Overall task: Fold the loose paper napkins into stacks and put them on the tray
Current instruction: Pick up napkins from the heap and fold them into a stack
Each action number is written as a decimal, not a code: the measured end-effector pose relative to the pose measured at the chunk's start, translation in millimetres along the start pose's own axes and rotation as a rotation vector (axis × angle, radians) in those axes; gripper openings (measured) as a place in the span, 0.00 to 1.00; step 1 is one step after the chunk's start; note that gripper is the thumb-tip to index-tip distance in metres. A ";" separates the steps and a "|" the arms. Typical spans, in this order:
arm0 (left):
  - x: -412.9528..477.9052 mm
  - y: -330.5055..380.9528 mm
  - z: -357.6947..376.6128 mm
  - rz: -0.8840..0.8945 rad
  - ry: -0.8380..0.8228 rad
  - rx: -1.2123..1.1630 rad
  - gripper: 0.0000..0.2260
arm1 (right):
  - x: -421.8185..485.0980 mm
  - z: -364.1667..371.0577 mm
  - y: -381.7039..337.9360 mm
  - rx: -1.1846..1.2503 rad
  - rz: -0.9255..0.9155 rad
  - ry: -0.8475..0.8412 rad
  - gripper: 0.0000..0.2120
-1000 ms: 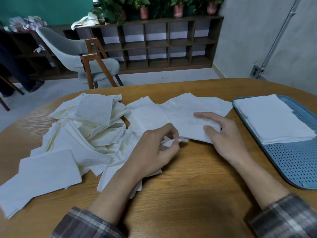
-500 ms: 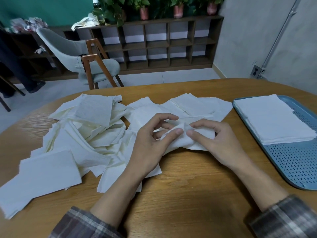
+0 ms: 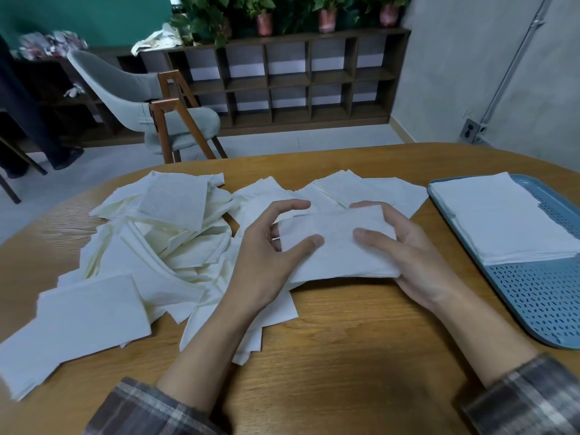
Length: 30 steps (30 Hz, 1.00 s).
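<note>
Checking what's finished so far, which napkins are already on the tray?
The flat stack on the blue tray, far right. The loose pile lies on the table at left; the left hand and right hand hold one napkin.

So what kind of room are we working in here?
Likely a cafe or casual dining room, though maybe an office lounge: a round wooden table, napkins stacked on a serving tray, and a cubby shelf topped with potted plants.

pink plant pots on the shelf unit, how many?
3 pink pots atop the shelf unit: left, middle, right. Leaves at far left may hide another.
</note>
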<state>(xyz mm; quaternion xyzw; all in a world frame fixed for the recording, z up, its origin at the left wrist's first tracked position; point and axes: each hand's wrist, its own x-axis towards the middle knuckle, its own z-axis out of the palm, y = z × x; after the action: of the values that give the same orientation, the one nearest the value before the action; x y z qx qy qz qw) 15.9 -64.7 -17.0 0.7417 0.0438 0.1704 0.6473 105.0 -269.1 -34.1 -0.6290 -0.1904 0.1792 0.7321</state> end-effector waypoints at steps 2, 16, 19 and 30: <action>0.1 -1.6 0.9 -0.011 -0.031 0.005 0.18 | -0.5 1.4 0.4 -0.025 0.010 -0.026 0.24; 2.0 -14.8 2.3 0.065 0.062 0.231 0.16 | -1.3 2.7 -2.0 -0.238 -0.118 0.022 0.32; 1.4 -7.9 1.9 -0.017 0.017 0.130 0.15 | 0.7 -1.0 -0.3 -0.109 -0.123 -0.014 0.34; 3.4 -11.3 -2.4 -0.054 -0.024 -0.029 0.17 | 0.4 -4.5 -3.2 -0.035 -0.059 -0.116 0.16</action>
<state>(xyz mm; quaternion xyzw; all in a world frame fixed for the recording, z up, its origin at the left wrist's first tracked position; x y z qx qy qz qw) 20.1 -59.7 -27.1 0.7328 0.0535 0.1443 0.6628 107.6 -273.2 -31.5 -0.6243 -0.2542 0.1904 0.7137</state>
